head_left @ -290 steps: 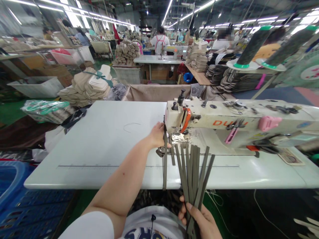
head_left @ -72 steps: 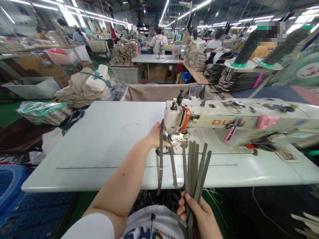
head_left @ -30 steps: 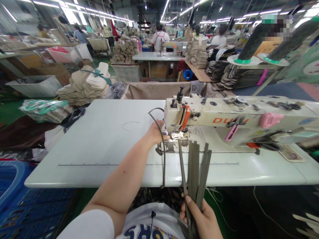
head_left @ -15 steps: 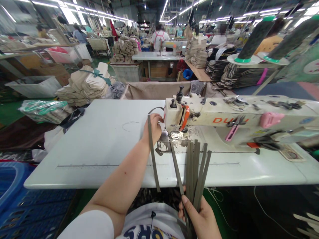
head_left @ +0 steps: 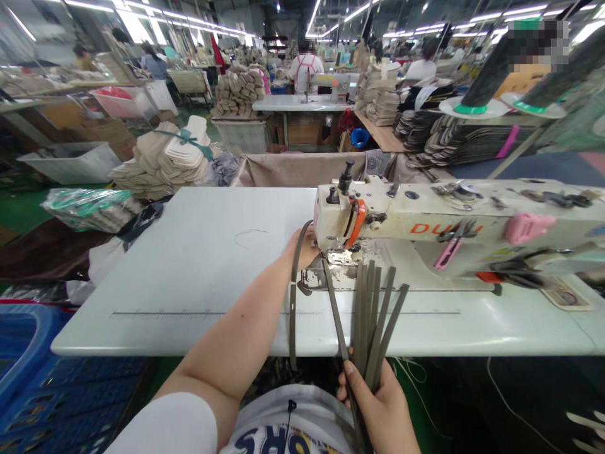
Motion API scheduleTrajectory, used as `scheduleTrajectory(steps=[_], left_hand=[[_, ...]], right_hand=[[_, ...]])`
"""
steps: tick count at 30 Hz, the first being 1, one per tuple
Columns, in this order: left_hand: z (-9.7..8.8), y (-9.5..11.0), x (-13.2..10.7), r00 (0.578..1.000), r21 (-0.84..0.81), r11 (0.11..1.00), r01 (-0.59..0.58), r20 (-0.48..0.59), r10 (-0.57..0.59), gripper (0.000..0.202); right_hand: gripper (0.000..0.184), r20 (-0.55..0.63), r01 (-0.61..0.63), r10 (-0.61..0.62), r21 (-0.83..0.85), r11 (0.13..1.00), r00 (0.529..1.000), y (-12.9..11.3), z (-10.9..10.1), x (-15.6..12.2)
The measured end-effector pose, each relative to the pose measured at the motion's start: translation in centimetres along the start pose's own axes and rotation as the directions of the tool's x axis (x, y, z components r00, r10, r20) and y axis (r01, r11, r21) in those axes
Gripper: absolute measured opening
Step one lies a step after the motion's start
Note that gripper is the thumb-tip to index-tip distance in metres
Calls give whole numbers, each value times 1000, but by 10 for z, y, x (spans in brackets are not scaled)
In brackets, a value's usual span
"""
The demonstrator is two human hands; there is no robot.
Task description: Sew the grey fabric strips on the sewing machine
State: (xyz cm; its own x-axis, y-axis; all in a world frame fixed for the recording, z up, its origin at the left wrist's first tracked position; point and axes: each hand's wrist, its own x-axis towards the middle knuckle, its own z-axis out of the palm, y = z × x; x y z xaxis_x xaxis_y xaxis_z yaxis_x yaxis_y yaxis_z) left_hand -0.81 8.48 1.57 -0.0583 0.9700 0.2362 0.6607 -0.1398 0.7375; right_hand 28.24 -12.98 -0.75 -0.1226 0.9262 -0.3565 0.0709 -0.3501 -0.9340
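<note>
My left hand (head_left: 302, 250) is beside the needle end of a cream sewing machine (head_left: 425, 221) and pinches a long olive-grey strap (head_left: 293, 296). That strap arcs up by the machine head, then hangs down past the table's front edge. My right hand (head_left: 378, 403) is low, in front of the table, and grips a fanned bundle of olive-grey straps (head_left: 373, 315). One strap (head_left: 333, 309) from the bundle reaches up to the presser foot (head_left: 338, 257).
The white sewing table (head_left: 198, 265) spreads to the left. Behind it stand a beige fabric bin (head_left: 302, 169), stacks of tan cut pieces (head_left: 165, 157) and a plastic-wrapped bundle (head_left: 87, 208). Blue crates (head_left: 57, 391) sit low left. Thread cones (head_left: 491, 69) stand at the right. Other people work at far tables.
My left hand has drawn the sewn strap out from behind the needle, and it now hangs over the table's front edge. One strap from the bundle now lies under the presser foot.
</note>
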Motion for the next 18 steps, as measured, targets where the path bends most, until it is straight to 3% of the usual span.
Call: scheduleTrajectory(steps=[7,11,18], left_hand=[[12,1,3,973,-49,983,176,-142,-181,19],[16,2,2,969,-84,986,147,-185,-161,23],[11,7,2,974,-19,988,154,-168,-155,20]], right_hand=[[61,-43,9,-9,-8,1000,999,0,6,1],[61,-50,-1,1,3,1000,999,0,8,2],[60,-40,8,-8,4,1000,999,-3,7,2]])
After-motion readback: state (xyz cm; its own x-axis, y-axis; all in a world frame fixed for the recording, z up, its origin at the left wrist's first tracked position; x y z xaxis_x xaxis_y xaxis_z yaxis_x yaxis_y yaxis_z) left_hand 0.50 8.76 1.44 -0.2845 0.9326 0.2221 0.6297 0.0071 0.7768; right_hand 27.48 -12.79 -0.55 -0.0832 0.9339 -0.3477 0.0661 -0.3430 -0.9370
